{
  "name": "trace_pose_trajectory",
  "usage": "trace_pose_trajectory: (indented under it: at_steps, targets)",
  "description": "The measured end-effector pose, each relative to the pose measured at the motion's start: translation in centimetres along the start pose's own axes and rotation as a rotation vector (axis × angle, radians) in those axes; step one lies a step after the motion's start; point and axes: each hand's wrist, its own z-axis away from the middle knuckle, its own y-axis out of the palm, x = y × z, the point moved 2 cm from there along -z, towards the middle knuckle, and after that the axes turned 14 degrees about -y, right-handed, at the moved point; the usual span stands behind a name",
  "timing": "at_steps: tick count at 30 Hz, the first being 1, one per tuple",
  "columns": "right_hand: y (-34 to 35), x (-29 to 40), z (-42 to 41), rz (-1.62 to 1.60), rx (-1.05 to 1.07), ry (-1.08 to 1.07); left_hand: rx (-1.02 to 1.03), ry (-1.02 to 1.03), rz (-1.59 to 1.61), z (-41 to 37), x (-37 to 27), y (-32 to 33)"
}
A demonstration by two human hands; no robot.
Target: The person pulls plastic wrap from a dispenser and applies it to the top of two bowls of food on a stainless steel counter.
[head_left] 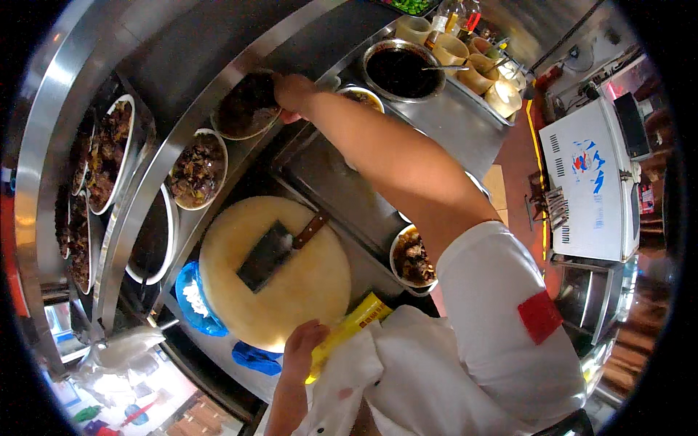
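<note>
With my arm stretched across the counter, my right hand (294, 97) grips the rim of a bowl (248, 131) of dark food under the steel shelf. Its fingertips are partly hidden. My left hand (306, 340) rests at the near edge of a round chopping block (316, 272), fingers bent. A yellow printed packet (354, 321) lies beside it, against my white jacket; whether the hand grips the packet is unclear. On the block lies a Chinese cleaver (267, 256) with a wooden handle (311, 230).
Bowls of dark cooked food (197, 171) stand left of the block, more on the shelf (112, 158). A blue bag (191, 321) and blue cloth (256, 358) lie by the block. Beyond my arm stand a metal pot of dark liquid (401, 71), seasoning jars (450, 49) and a white freezer (589, 180).
</note>
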Motion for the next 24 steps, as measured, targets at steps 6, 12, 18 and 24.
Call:
trace_pose_trajectory:
  at_steps: [6,12,18,24]
  targets:
    - [-2.6,5.9,11.3,0.028,-0.613,-0.147,0.023,0.264,-0.274,-2.7,-3.1,0.4]
    - [-2.8,4.1,32.9,-0.298,-0.273,0.068,-0.097,0.521,-0.752,-6.6,-8.6,4.2]
    - [-2.6,1.1,53.7,0.031,-0.242,0.564,0.106,0.712,-1.04,-12.4,-9.2,11.4]
    - [1.9,-4.4,61.6,0.07,-0.326,0.464,0.119,0.665,-1.215,-19.2,-4.5,16.6]
